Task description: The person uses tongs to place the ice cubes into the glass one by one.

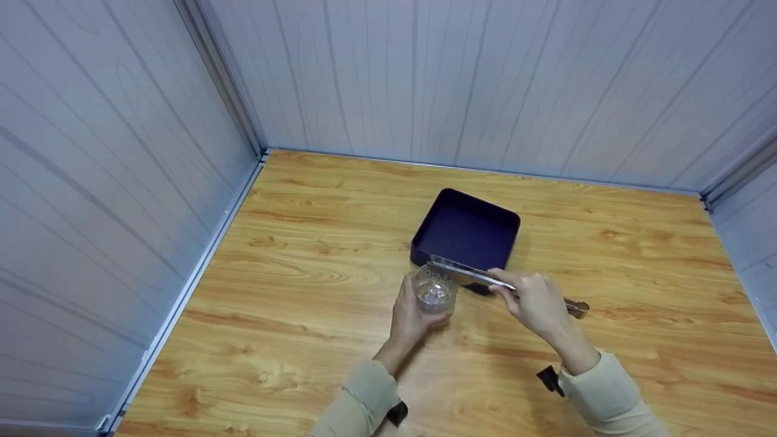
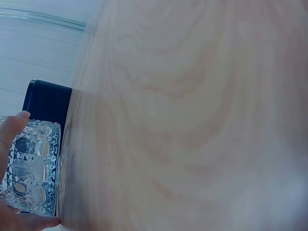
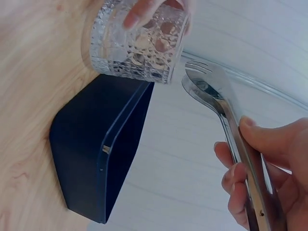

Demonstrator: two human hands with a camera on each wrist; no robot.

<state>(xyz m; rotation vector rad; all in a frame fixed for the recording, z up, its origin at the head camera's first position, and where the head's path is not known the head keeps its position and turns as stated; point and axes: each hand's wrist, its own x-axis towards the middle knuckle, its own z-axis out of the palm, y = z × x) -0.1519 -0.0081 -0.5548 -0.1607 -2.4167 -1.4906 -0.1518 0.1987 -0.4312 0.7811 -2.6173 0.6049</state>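
Note:
My left hand [image 1: 408,318] grips a clear cut-glass tumbler [image 1: 434,296] round its side, its mouth facing up. In the left wrist view the patterned glass [image 2: 36,168] stands between thumb and fingers. My right hand [image 1: 540,303] holds metal serving tongs [image 1: 479,276] by the middle, thumb on one arm and fingers curled on the other. One tong end is forked and the other spoon-shaped, as the tongs [image 3: 236,130] show in the right wrist view. Those ends lie close together, just above the tumbler's rim in the head view.
Just beyond the hands a dark navy square tray [image 1: 467,227] with raised walls sits on the wood-grain table [image 1: 291,273]. Pale panelled walls [image 1: 388,79] border the table at the back and both sides.

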